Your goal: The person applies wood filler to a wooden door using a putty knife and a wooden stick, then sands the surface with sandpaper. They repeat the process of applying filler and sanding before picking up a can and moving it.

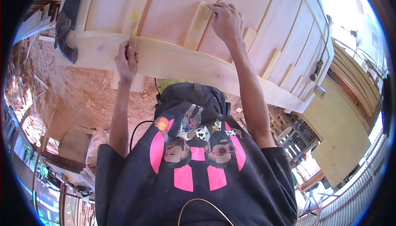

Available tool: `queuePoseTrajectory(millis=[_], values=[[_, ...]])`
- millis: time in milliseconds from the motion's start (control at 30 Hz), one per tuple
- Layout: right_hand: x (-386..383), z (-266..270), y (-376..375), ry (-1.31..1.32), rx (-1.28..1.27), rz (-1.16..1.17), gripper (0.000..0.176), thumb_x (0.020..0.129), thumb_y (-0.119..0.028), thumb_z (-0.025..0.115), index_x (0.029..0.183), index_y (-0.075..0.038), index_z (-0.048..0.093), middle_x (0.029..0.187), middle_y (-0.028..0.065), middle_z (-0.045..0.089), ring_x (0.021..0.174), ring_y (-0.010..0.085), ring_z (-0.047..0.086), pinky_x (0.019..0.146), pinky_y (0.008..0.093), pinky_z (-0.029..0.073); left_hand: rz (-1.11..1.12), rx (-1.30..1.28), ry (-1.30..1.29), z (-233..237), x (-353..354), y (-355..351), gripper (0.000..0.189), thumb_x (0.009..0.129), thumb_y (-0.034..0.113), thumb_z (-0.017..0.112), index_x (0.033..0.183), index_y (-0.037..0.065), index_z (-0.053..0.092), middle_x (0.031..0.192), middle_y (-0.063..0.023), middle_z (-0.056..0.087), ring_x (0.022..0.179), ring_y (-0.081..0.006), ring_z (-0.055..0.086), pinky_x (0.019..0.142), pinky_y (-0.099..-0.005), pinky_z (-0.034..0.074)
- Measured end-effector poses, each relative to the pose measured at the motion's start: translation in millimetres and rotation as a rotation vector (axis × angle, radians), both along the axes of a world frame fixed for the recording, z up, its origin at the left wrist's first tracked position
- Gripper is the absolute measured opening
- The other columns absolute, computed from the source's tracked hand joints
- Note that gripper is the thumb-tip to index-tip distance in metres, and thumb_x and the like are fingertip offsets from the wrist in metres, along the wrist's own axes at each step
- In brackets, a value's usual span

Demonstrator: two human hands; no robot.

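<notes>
Marking step, by the look of it. The right hand point(226, 21) is pinching a thin pointed tool point(211, 7), likely a pencil, and is pressing its tip onto the top end of a short slat point(197, 28). That slat is lying tilted on the wooden panel point(255, 23), at the far middle of the scene. The left hand point(126, 61) is clenching around the lower end of a yellow strip point(134, 23), gripping it right at the edge of the curved rail point(185, 63), which is running across the near edge of the panel. Whether the strip is a ruler or a tape, cannot tell.

More short slats are sitting along the rail to the right, apart from one another. A dark object point(66, 32) is hanging at the panel's far-left corner, too unclear to name. A cable point(326, 40) is trailing down the panel's right edge. A sawdust-covered floor point(78, 89) is showing below on the left.

Judgement: a line or tick is being put on the slat while the other hand is steadying the measuring piece. A next move is calling for the tool tip staying on the slat's end, a light straight stroke, and the left hand pressing the strip flat so nothing is slipping along the rail.
</notes>
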State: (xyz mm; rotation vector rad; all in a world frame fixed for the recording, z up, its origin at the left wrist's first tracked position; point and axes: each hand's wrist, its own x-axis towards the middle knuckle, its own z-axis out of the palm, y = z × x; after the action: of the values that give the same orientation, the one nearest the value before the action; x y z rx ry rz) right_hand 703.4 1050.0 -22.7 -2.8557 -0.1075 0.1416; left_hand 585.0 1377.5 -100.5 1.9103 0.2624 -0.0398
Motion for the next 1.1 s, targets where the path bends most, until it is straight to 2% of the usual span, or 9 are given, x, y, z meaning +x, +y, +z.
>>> queuePoseTrajectory(millis=[67,300,500,567,667,933,1000,1033,1100], values=[[-0.9,-4.6,3.1,0.002,-0.027,0.027,0.038,0.088,-0.004,0.058,0.117,-0.018,0.079,0.124,-0.0015,0.073,0.115,0.0239,0.063,0.095,0.0440,0.050,0.001,-0.002,0.018,0.5,-1.4,-0.3,0.016,0.109,0.012,0.050,0.112,0.000,0.060,0.066,-0.0031,0.059,0.053,-0.0085,0.053,0.049,-0.0270,0.043],[-0.6,-0.8,-21.2,0.051,-0.025,0.081,0.038,0.084,-0.005,0.064,0.115,-0.019,0.079,0.122,-0.0046,0.073,0.115,0.0205,0.064,0.091,0.0436,0.049,0.011,0.005,0.004,2.5,1.0,-2.1,0.018,0.109,0.015,0.051,0.112,0.000,0.061,0.066,-0.0032,0.059,0.053,-0.0086,0.054,0.049,-0.0270,0.043],[-27.8,-16.1,-19.6,-0.097,-0.112,0.122,0.039,0.085,-0.004,0.063,0.115,-0.021,0.079,0.119,-0.0052,0.074,0.115,0.0198,0.064,0.089,0.0436,0.049,-0.007,-0.002,0.008,0.1,-2.0,-0.2,0.017,0.109,0.015,0.050,0.111,0.002,0.060,0.066,-0.0023,0.058,0.053,-0.0085,0.053,0.050,-0.0267,0.043],[-34.8,-10.8,-21.0,-0.035,0.000,0.084,0.038,0.084,-0.004,0.064,0.115,-0.021,0.080,0.119,-0.0055,0.074,0.115,0.0201,0.064,0.089,0.0444,0.049,0.008,0.010,-0.016,-2.3,-2.3,0.4,0.016,0.109,0.015,0.050,0.111,0.002,0.060,0.066,-0.0021,0.058,0.053,-0.0086,0.053,0.050,-0.0265,0.043],[-4.0,-5.1,-38.3,0.001,-0.025,0.072,0.036,0.085,-0.005,0.064,0.113,-0.021,0.080,0.121,-0.0060,0.074,0.116,0.0203,0.063,0.090,0.0443,0.049,-0.004,0.049,-0.040,-2.3,-0.4,0.7,0.016,0.109,0.014,0.051,0.111,0.001,0.060,0.066,-0.0021,0.058,0.053,-0.0088,0.054,0.051,-0.0267,0.044],[-5.3,10.0,-6.7,0.081,-0.091,0.128,0.043,0.088,-0.003,0.056,0.120,-0.020,0.078,0.123,0.0005,0.074,0.116,0.0251,0.065,0.092,0.0455,0.054,0.003,-0.004,0.040,-0.9,2.4,-2.0,0.019,0.109,0.017,0.051,0.111,0.001,0.061,0.066,-0.0030,0.059,0.054,-0.0099,0.055,0.050,-0.0287,0.045],[-2.6,31.1,-3.1,0.545,0.170,-0.026,0.039,0.086,-0.005,0.062,0.118,-0.021,0.079,0.121,0.0062,0.075,0.116,0.0228,0.065,0.092,0.0423,0.052,0.032,-0.059,0.085,9.8,6.8,-14.5,0.019,0.109,0.018,0.051,0.111,0.001,0.061,0.066,-0.0029,0.059,0.054,-0.0099,0.055,0.049,-0.0290,0.045],[-7.3,35.4,4.4,0.526,0.185,-0.020,0.039,0.086,-0.005,0.062,0.118,-0.021,0.079,0.121,0.0062,0.075,0.116,0.0228,0.065,0.092,0.0423,0.052,0.056,-0.133,0.147,17.1,10.0,-24.9,0.020,0.109,0.019,0.052,0.111,0.002,0.061,0.066,-0.0027,0.059,0.054,-0.0099,0.056,0.048,-0.0293,0.045],[-25.9,39.3,19.0,0.033,0.625,0.087,0.047,0.080,-0.001,0.066,0.121,-0.019,0.078,0.116,0.0100,0.074,0.107,0.0253,0.066,0.089,0.0417,0.053,0.004,-0.223,0.268,58.2,17.2,-51.5,0.022,0.110,0.022,0.051,0.113,0.002,0.059,0.070,-0.0010,0.059,0.054,-0.0073,0.054,0.046,-0.0256,0.042]])
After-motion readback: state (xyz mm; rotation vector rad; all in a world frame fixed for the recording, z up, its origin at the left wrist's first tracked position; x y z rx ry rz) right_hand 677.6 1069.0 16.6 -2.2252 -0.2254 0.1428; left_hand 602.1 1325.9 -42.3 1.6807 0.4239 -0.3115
